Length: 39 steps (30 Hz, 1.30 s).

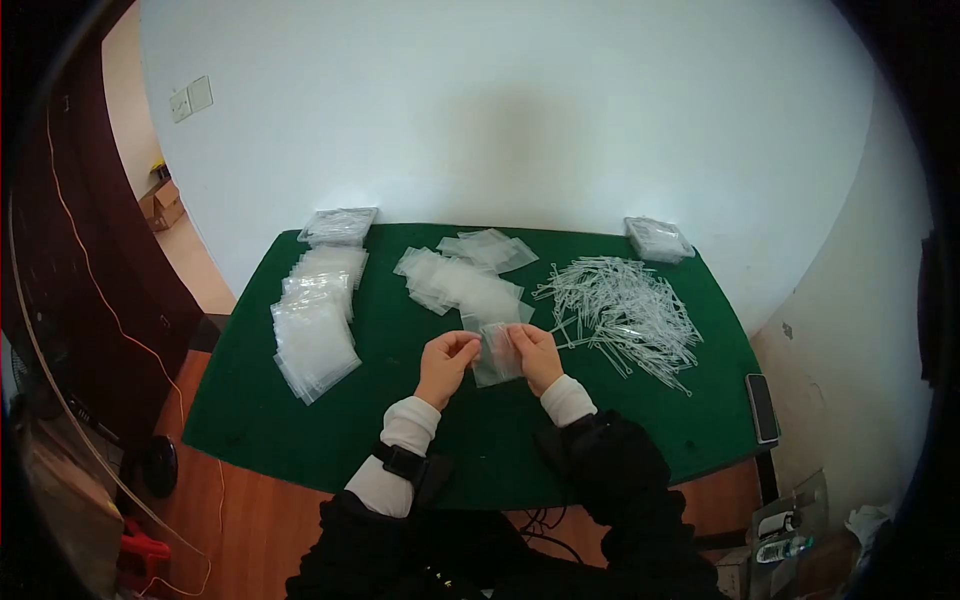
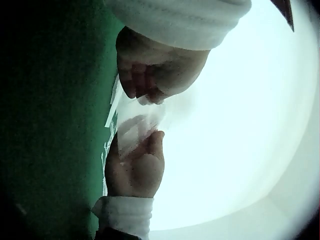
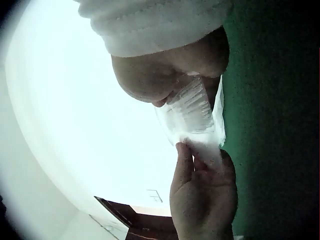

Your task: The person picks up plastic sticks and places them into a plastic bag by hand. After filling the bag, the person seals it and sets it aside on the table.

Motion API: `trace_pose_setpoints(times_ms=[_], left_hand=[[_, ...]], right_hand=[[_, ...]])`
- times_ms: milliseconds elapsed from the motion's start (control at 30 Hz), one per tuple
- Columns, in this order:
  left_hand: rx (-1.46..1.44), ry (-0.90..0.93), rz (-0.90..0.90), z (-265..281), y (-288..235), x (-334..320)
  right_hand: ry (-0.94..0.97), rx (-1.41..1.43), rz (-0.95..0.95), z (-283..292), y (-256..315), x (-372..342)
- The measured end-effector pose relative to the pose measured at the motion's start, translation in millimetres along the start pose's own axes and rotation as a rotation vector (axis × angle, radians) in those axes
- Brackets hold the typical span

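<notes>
Both hands hold a small clear plastic bag (image 1: 497, 368) over the near middle of the table. My left hand (image 1: 446, 368) pinches its left edge between thumb and fingers, and my right hand (image 1: 538, 358) grips the right side. In the right wrist view, pale streaks run across the bag (image 3: 192, 112) near the right hand (image 3: 170, 75); the left hand (image 3: 205, 195) has its thumb against the opposite edge. Just beyond the hands lies a loose heap of similar bags (image 1: 465, 280). To the right spreads a pile of thin clear looped sticks (image 1: 630, 315).
Filled bags (image 1: 318, 330) lie overlapped in a column on the left of the green table (image 1: 240, 400). A clear tray of packs (image 1: 340, 226) stands at the back left, another clear pack (image 1: 658, 239) at the back right. A phone (image 1: 762, 408) lies at the right edge.
</notes>
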State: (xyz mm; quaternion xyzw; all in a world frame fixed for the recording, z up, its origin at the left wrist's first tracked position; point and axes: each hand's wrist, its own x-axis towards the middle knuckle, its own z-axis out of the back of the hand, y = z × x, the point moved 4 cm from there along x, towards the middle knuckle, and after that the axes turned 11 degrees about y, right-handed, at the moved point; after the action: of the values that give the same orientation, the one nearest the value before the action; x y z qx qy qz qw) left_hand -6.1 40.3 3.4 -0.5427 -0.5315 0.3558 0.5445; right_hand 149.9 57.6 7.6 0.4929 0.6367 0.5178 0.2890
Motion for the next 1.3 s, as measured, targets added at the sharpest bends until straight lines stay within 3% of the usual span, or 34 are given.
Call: trace_pose_setpoints(times_ms=[67,100,200,333,500,600,767,867,1000,1133,1300], left_hand=[[0.013,0.031,0.022,0,-2,-1],[0.012,0.031,0.024,-1,-3,-2],[-0.045,0.019,0.039,-3,-5,-2],[-0.108,0.013,0.059,-5,-10,-4],[-0.126,0.063,-0.023,-8,-18,-5],[-0.122,-0.008,-0.019,-6,-21,-6],[-0.007,0.009,-0.053,-1,-15,-4],[-0.002,0.090,0.103,-7,-10,-5],[0.122,0.275,0.125,-10,-4,-5],[0.377,0.230,0.017,-11,-6,-5],[0.412,0.133,-0.080,-11,-10,-5]], right_hand=[[-0.007,-0.473,0.156,4,6,0],[-0.008,-0.473,0.154,3,7,-1],[-0.113,-0.818,0.340,1,21,-5],[-0.129,-0.883,0.370,2,21,-4],[-0.088,-0.803,0.373,-2,26,-6],[0.078,-0.815,0.294,-5,16,-3],[0.093,-0.721,0.239,-1,10,-2],[0.068,-0.403,0.123,5,6,2],[0.126,-0.449,0.126,7,3,2],[0.180,-0.514,0.129,4,4,1],[0.206,-0.578,0.140,-1,4,-1]])
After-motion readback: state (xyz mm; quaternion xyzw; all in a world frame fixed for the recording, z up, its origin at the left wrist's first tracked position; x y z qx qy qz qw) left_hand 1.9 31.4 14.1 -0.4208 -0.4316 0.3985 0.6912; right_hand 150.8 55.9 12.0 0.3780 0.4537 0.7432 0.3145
